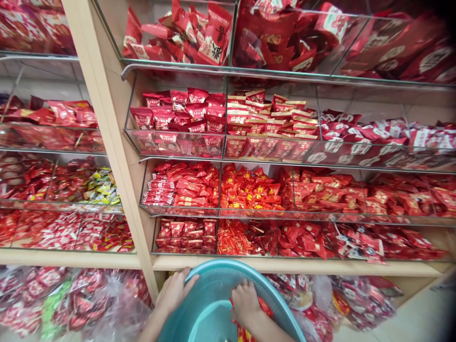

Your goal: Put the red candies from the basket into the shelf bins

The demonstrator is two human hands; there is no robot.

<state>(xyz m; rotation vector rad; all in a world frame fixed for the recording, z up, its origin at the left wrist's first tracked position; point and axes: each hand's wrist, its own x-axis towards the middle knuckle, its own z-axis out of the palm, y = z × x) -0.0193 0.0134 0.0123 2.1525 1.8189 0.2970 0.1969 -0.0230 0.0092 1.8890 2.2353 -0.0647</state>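
Round turquoise plastic basket [221, 267] clasped at rim by left hand [178, 290], glossy red-and-yellow packets [245, 334] inside it gripped by curled right hand [245, 301]

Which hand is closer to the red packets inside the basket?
Right. The right hand touches the red packets; the left hand is farther off, at the basket rim.

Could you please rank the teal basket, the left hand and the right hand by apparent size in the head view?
1. Teal basket, clearly largest.
2. Left hand and right hand: too alike to rank.
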